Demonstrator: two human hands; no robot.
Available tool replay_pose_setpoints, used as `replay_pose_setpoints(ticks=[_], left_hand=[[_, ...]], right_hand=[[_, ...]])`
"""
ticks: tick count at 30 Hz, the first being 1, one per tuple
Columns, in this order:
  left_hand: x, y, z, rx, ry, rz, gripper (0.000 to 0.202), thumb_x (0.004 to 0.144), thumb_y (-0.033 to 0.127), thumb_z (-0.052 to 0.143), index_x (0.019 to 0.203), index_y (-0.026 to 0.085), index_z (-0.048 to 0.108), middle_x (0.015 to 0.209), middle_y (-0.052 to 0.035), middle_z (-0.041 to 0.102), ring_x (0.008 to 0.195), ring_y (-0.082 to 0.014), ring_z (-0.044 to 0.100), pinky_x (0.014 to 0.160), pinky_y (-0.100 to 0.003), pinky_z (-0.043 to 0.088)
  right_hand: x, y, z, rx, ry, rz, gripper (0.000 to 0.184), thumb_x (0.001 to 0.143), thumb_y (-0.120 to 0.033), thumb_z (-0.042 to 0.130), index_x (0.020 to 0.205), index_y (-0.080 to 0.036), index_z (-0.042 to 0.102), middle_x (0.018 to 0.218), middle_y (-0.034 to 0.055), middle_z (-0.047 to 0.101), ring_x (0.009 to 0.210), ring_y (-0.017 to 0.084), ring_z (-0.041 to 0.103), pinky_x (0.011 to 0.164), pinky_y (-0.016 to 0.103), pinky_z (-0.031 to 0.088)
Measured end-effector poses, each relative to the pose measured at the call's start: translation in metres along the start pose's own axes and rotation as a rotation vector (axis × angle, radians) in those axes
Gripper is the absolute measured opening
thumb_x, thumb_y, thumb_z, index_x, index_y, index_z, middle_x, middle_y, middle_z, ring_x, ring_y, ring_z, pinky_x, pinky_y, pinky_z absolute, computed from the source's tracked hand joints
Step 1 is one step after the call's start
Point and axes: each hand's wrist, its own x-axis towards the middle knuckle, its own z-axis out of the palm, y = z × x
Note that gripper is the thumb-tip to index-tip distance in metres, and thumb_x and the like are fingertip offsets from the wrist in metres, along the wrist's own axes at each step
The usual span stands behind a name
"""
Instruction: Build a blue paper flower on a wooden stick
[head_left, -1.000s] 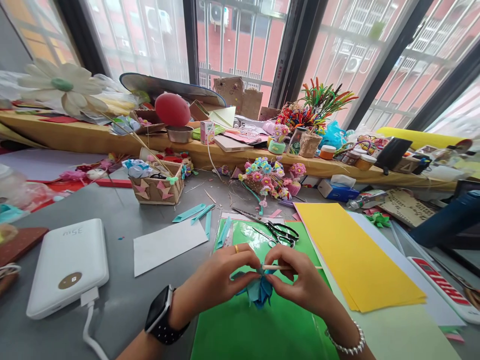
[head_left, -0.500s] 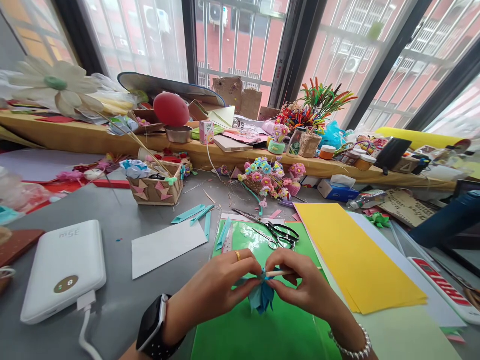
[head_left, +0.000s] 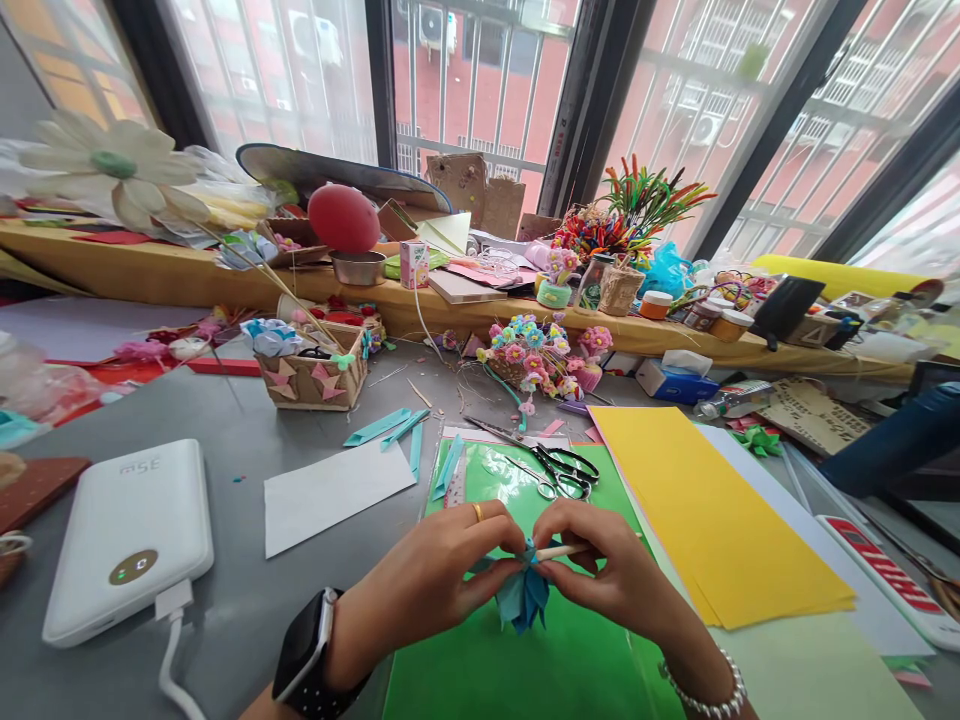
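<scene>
Tall barred windows (head_left: 381, 90) light this cluttered room, and a smooth grey worktop (head_left: 247, 620) runs beneath them. From where I stand, the left hand (head_left: 461, 555) pinches a blue folded-paper piece with pointed petals (head_left: 525, 600) between thumb and fingers. The right hand (head_left: 604, 560) pinches near its gathered top too, a slim pale stick (head_left: 559, 550) lying across its fingers; whether the stick's tip touches the paper, I can't tell. The piece hangs, petals down, above a glossy green plastic-covered sheet (head_left: 450, 670).

I'd press lightly with the fingertips, close to the gathered point, and keep the stick steady; thin paper like this probably creases easily.

Beyond the hands lie black-handled metal scissors (head_left: 574, 470), with crisp folded light-blue paper strips (head_left: 377, 427) and a flat white paper rectangle (head_left: 337, 500) leftward, and smooth yellow paper sheets (head_left: 712, 510) rightward.
</scene>
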Motion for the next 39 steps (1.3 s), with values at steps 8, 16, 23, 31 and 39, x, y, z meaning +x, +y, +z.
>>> replay_pose_setpoints(ticks=[8,16,23,31,39], left_hand=[[0.001,0.001,0.0,-0.011,0.002,-0.019,0.008,0.083,0.014,0.05,0.087,0.019,0.052,0.085,-0.0021,0.061,0.075,-0.014,0.056,0.065,-0.022,0.041],[0.003,0.001,0.001,0.003,0.023,-0.016,0.007,0.083,0.014,0.048,0.087,0.02,0.052,0.083,-0.0022,0.06,0.073,-0.0141,0.055,0.063,-0.023,0.041],[0.003,0.0,0.002,0.027,0.032,-0.006,0.007,0.082,0.013,0.049,0.085,0.019,0.052,0.081,-0.0018,0.059,0.071,-0.0138,0.055,0.062,-0.022,0.041],[0.003,0.0,0.003,0.072,0.065,0.026,0.008,0.081,0.011,0.051,0.084,0.018,0.052,0.078,-0.0016,0.057,0.067,-0.0129,0.053,0.059,-0.021,0.041],[0.002,-0.003,0.004,0.031,0.067,0.005,0.006,0.084,0.015,0.049,0.089,0.018,0.052,0.085,-0.0033,0.062,0.075,-0.0145,0.058,0.065,-0.022,0.043]], right_hand=[[0.001,0.001,0.004,-0.02,0.037,-0.012,0.006,0.074,-0.014,0.055,0.079,-0.018,0.053,0.07,-0.0018,0.05,0.049,0.007,0.033,0.043,0.019,0.026],[0.002,0.0,0.007,-0.055,0.087,-0.029,0.011,0.07,-0.011,0.054,0.076,-0.019,0.051,0.066,-0.0035,0.047,0.049,0.007,0.034,0.043,0.019,0.028],[0.002,0.002,0.01,-0.097,0.124,-0.08,0.009,0.072,-0.012,0.052,0.074,-0.019,0.049,0.067,-0.0025,0.048,0.049,0.007,0.033,0.043,0.019,0.028],[0.002,0.003,0.011,-0.092,0.132,-0.095,0.008,0.073,-0.012,0.052,0.073,-0.019,0.048,0.069,-0.0002,0.052,0.053,0.009,0.038,0.044,0.019,0.029],[0.002,0.004,0.011,-0.075,0.146,-0.115,0.009,0.075,-0.012,0.053,0.073,-0.019,0.049,0.071,0.0002,0.053,0.052,0.008,0.037,0.044,0.019,0.028]])
